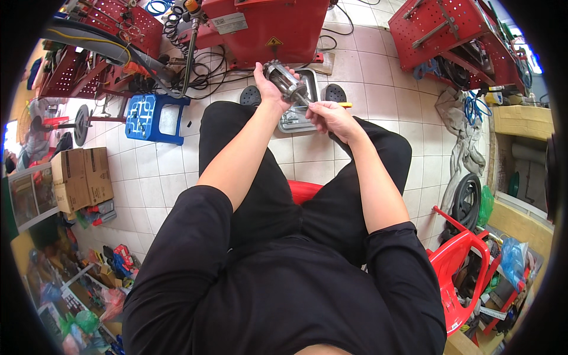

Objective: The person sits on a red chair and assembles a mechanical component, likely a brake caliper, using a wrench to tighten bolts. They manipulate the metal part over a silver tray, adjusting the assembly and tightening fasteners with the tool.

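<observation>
My left hand [270,87] is wrapped round a cylindrical metal motor part [284,81], with long rods along its sides and a collar at its near end. From that end a thin metal shaft points toward my right hand [336,120], whose fingers are closed close to the shaft's tip. A dark handle [339,142] sticks out below that hand, seemingly of a hand tool; its kind is hidden by my fingers. Beneath both hands, a grey metal tray [290,125] with small parts in it rests on the floor. Something yellow [345,105] shows behind my right fingers.
Ahead stands a red machine [272,35] with black cables and hoses beside it. A blue stool [155,118] is at the left, cardboard boxes [81,177] nearer. On the right are a red perforated cabinet [447,35], black wheels [467,201] and a red chair [458,278].
</observation>
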The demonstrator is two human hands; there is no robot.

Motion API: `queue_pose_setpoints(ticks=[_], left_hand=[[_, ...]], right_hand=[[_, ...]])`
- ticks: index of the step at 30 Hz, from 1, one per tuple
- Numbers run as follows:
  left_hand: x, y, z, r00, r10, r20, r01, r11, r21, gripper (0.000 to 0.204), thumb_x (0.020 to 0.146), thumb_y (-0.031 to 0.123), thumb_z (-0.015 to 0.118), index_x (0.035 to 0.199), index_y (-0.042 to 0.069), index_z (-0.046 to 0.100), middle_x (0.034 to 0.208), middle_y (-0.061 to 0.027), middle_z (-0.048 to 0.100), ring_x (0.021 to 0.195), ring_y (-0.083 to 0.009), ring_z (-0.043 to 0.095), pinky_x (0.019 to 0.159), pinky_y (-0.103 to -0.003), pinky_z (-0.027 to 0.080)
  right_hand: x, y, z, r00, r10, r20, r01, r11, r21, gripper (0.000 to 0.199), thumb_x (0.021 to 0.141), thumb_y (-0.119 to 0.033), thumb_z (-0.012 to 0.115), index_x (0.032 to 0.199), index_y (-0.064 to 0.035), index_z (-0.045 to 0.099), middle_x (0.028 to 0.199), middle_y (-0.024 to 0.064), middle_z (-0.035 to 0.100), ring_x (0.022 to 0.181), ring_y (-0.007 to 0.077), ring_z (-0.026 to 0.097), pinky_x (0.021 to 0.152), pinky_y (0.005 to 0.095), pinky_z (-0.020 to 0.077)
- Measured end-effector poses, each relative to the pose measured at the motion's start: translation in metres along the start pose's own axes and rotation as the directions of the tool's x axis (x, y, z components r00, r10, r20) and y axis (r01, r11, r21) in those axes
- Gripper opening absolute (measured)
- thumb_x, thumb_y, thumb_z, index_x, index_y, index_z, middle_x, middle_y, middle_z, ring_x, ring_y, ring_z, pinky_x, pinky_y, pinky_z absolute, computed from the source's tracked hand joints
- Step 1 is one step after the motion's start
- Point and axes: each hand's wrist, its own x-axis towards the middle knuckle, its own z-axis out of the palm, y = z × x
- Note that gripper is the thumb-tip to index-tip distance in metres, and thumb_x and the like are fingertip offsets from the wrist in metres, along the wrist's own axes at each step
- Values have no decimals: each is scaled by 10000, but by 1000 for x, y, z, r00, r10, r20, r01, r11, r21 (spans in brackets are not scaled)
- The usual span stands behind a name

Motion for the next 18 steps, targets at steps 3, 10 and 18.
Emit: queue_pose_setpoints(ticks=[3, 10, 18], left_hand=[[3, 1, -1, 1000, 2, -19, -2, 1000, 12, 713, 786, 750, 419, 827, 51, 551, 747, -93, 593, 682, -261, 603, 681, -427, 503], [5, -3, -1, 997, 76, 13, -77, 957, 279, 441, 762, 494, 692, 838, 79, 565, 732, -64, 602, 603, -203, 613, 582, -359, 522], [-8, -31, -1, 919, 32, 393, -378, 361, 853, 277, 694, 164, 801, 849, 42, 606, 692, -57, 644, 563, -108, 611, 515, -284, 491]], right_hand=[[2, 1, 2, 995, -43, -86, 37, 997, -70, 270, 904, -332, 616, 789, -87, 619, 656, -39, 552, 510, 49, 498, 468, 193, 394], [1, 2, -7, 924, -273, -267, 59, 792, -607, 418, 851, -414, 661, 844, 3, 629, 685, 17, 578, 592, 91, 497, 565, 261, 428], [-2, -13, -13, 636, -621, -458, 335, 756, -562, 428, 860, -451, 635, 848, -23, 621, 582, 23, 533, 554, 130, 493, 522, 313, 398]])
